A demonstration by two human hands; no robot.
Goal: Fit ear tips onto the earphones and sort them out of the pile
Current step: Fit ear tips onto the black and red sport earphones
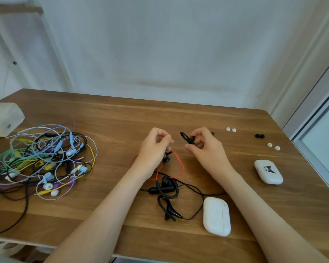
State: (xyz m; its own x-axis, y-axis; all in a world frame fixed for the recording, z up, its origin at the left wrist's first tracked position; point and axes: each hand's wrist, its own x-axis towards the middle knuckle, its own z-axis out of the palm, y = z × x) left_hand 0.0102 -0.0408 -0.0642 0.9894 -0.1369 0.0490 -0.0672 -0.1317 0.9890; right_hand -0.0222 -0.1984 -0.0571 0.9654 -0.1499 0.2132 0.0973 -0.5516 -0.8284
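My right hand [203, 147] pinches a black ear-hook earphone [187, 139] above the table. My left hand [154, 147] is curled, its fingertips pinched together; whether it holds an ear tip I cannot tell. Just below it hangs a small black piece on a red cable [179, 166]. A second black ear-hook pair [166, 196] with a black cord lies near the front. A tangled pile of coloured wired earphones [44, 160] sits at the left. Loose white ear tips [231, 129], black ear tips [259, 136] and another white pair [273, 146] lie at the right.
A plain white earbud case [217, 215] lies at the front right of the wooden table [122, 118]. A second white case with a black cartoon print [268, 171] sits further right. A translucent plastic box [2, 118] stands at the far left edge.
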